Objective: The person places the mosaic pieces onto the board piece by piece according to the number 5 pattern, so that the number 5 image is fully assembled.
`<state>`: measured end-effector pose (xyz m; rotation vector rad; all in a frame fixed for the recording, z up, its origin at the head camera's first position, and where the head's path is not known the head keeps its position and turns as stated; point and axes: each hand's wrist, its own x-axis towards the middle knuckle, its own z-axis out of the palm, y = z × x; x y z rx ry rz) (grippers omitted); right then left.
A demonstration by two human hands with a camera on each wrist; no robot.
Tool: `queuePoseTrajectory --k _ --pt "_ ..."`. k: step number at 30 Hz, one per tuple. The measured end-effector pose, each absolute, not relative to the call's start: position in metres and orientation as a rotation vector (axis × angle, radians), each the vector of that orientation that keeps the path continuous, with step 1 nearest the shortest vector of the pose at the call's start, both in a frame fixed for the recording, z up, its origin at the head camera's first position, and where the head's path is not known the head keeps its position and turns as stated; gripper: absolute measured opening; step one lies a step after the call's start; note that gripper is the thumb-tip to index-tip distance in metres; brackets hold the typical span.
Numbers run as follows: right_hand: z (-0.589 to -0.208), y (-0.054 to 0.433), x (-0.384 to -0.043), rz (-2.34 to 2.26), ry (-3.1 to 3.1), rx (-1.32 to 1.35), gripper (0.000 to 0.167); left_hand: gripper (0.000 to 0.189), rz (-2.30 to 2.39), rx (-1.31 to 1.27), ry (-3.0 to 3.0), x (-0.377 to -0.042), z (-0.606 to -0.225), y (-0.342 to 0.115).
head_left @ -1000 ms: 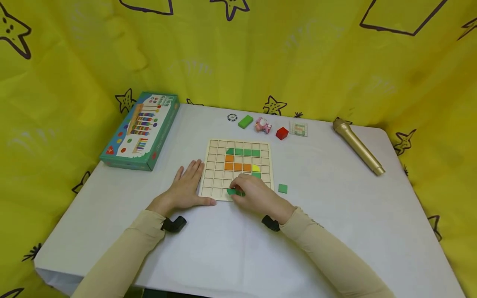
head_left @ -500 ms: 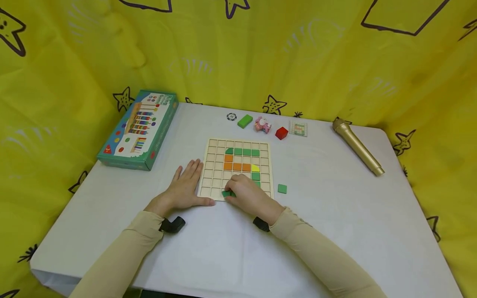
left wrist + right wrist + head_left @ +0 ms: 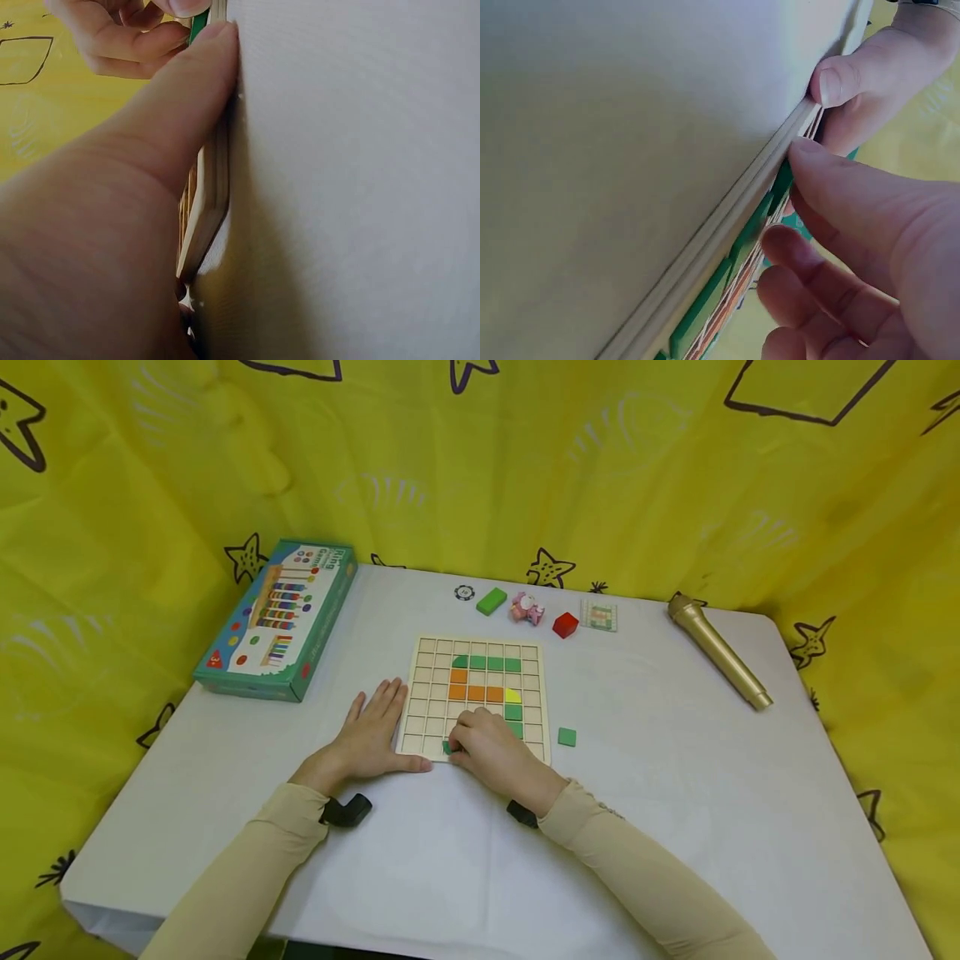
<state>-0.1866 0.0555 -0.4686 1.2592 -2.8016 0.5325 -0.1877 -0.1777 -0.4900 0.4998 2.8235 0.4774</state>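
A pale wooden grid board (image 3: 422, 694) lies in front of the person. Several green tiles (image 3: 495, 664) form a row near its top, with orange tiles (image 3: 476, 693) and a yellow tile (image 3: 513, 696) below. The right hand (image 3: 501, 752) covers part of the lower rows; its thumb and index finger pinch a green tile (image 3: 781, 180) at the board's near edge. More green tiles (image 3: 705, 307) sit in that row in the right wrist view. The left hand (image 3: 367, 739) rests flat at the board's left side, fingers extended, thumb along the near corner.
A loose green square tile (image 3: 567, 737) lies right of the board. Behind it are a poker chip (image 3: 465, 593), a green block (image 3: 492, 602), a pink figurine (image 3: 527, 608), a red block (image 3: 566, 625) and a pattern card (image 3: 600, 617). A game box (image 3: 281, 618) and golden microphone (image 3: 720, 652) flank them.
The right hand has shifted left along the board's near row, taking the pinched green tile with it. Green tiles at the right of the board are now uncovered. The left hand stays put.
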Motion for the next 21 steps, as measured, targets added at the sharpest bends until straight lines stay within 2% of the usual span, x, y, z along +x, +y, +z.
queuePoseTrajectory --k 21 --pt "-0.4726 0.0555 -0.1858 0.56 -2.744 1.276 0.007 0.131 0.482 0.493 2.818 -0.1887 -0.4932 -0.1769"
